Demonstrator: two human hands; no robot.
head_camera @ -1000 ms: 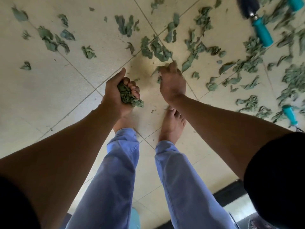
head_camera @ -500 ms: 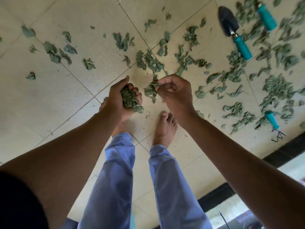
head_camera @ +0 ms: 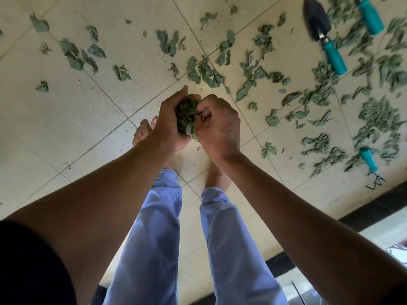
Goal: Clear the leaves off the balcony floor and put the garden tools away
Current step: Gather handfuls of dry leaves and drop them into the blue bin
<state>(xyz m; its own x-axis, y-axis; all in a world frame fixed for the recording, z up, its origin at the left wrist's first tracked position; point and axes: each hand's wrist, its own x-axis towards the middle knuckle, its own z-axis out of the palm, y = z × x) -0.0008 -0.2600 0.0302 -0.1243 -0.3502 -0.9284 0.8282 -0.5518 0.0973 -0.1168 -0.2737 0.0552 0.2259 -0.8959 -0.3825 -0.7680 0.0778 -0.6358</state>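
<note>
My left hand [head_camera: 169, 122] grips a bunch of green leaves [head_camera: 186, 115] above my bare feet. My right hand [head_camera: 218, 126] is pressed against the same bunch, its fingers curled into the leaves. Many more leaves [head_camera: 204, 73] lie scattered over the cream tiled floor [head_camera: 92, 119], thickest on the right [head_camera: 376, 115]. A black trowel with a teal handle [head_camera: 323, 34] lies at the top right. A second teal handle [head_camera: 371, 15] lies beside it. A small hand rake with a teal handle [head_camera: 371, 164] lies at the right edge.
A dark floor border [head_camera: 374, 208] runs along the lower right, with a paler surface beyond it. My legs in blue trousers [head_camera: 154, 238] stand in the middle of the view. Fewer leaves lie on the left tiles [head_camera: 74, 56].
My right hand picked leaves off the floor, lifted them and brought them against the bunch in my left hand. The view has tilted so the tools show more fully.
</note>
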